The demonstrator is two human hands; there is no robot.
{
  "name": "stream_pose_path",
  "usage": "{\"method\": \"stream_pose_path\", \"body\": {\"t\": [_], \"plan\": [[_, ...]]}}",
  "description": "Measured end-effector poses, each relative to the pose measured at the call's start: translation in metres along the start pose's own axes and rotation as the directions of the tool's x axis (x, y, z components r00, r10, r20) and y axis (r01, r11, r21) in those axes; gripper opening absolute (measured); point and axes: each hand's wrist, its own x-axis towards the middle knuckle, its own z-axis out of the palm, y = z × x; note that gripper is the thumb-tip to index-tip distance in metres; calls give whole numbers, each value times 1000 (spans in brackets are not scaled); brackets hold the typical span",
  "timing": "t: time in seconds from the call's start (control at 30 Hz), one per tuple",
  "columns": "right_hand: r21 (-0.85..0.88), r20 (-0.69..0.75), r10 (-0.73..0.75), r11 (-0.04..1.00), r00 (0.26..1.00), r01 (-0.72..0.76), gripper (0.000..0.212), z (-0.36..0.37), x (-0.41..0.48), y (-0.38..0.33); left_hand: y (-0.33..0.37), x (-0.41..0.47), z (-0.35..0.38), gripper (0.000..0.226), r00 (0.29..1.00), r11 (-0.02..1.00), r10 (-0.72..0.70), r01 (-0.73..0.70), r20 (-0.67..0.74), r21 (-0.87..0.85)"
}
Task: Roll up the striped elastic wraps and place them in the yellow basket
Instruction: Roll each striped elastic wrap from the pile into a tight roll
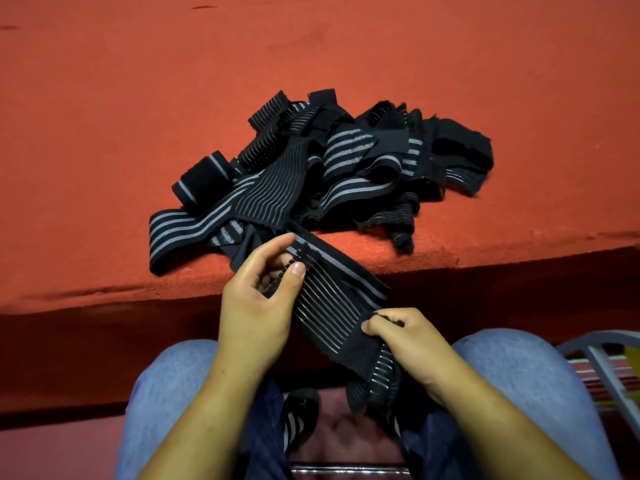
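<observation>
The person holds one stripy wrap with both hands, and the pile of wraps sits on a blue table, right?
Not quite. The table is red, not blue, as the head view shows. The rest is right: the left hand and right hand both hold one stripy wrap, and the pile of wraps sits on it.

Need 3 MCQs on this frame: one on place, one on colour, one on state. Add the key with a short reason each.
1. Where does the pile of wraps lie?
A) on the red surface
B) on the person's lap
C) in a basket

2. What colour are the stripes on the wraps?
A) yellow
B) grey
C) green

3. The held wrap is:
A) rolled tight
B) unrolled, held between both hands
C) lying untouched on the floor

Key: 1 A, the pile sits on the red cloth near its front edge. 2 B, grey lines on black fabric. 3 B, the left hand pinches its upper part and the right hand grips its lower end.
</observation>
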Motion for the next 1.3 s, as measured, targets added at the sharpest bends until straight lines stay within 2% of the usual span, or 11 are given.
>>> {"method": "stream_pose_path", "body": {"t": [0.23, 0.33, 0.43, 0.53, 0.6, 0.8, 0.9, 1.0, 1.1, 1.2, 1.3], "plan": [[29, -80, 94, 995, 992, -92, 21, -4, -1, -4, 3, 2, -8, 32, 983, 977, 147, -126, -112, 174], [207, -69, 92, 975, 993, -76, 21, -8, -3, -4, 6, 1, -7, 31, 976, 973, 170, -144, -137, 179], [559, 7, 90, 825, 996, -78, 37, -15, -6, -10, 7, 3, -8, 31, 973, 985, 147, -129, -175, 113], [762, 79, 51, 641, 996, -93, 56, -27, -11, -17, 7, 5, -9, 32, 972, 994, 98, -104, -213, -18], [812, 42, 12, 582, 999, -41, 56, -32, -11, -19, 8, 7, -11, 29, 963, 992, 105, -120, -247, -47], [906, -71, 56, 421, 996, 41, 46, -40, -3, -20, 2, 14, -36, 28, 909, 983, 135, -173, -395, -62], [919, -88, 63, 390, 994, 57, 47, -43, -1, -18, 1, 16, -47, 29, 902, 977, 95, -167, -422, -136], [923, -55, 9, 383, 998, 47, 54, -46, 1, -13, 8, 7, -41, 18, 964, 986, 69, -105, -257, -129], [920, 10, -91, 390, 996, 26, 68, -48, 3, -10, 16, -7, -18, 14, 994, 990, -23, 37, 109, -136], [913, 70, -176, 408, 982, 8, 70, -47, 1, -11, 10, -18, 1, 25, 891, 981, -126, 177, 435, -78], [905, 131, -214, 425, 968, -28, 60, -44, -5, -16, 4, -25, 9, 44, 790, 987, -161, 143, 592, 78]]}}
